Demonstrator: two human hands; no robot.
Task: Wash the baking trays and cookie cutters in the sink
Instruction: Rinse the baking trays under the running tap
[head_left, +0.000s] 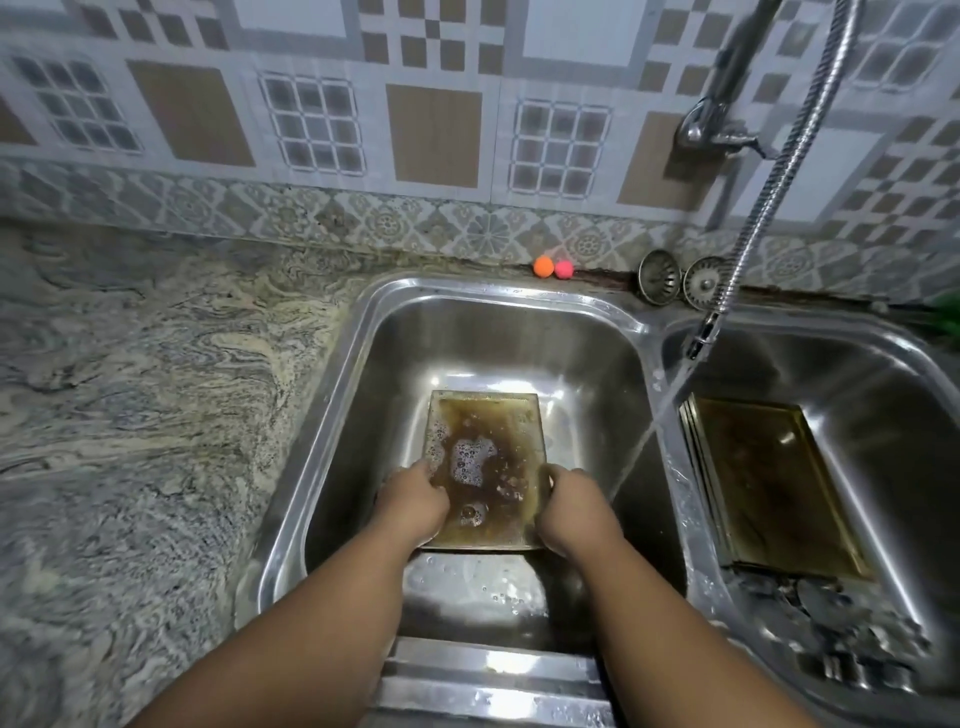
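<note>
A rectangular baking tray (488, 441) with brown, soapy water in it sits in the left sink basin (363, 395). My left hand (410, 501) grips its left edge and my right hand (574, 506) grips its right edge. Several more brown-stained trays (774, 483) lean stacked in the right basin (893, 415). Dark metal pieces, probably cookie cutters (831, 618), lie blurred at the front of that basin. Water streams from the hose faucet (701, 338) down past the divider into the left basin.
A marbled stone counter (145, 389) spreads to the left. An orange ball (543, 266) and a pink ball (563, 268) sit behind the sink against the tiled wall. Two metal sink strainers (680, 280) lean there too. Something green (948, 317) shows at the right edge.
</note>
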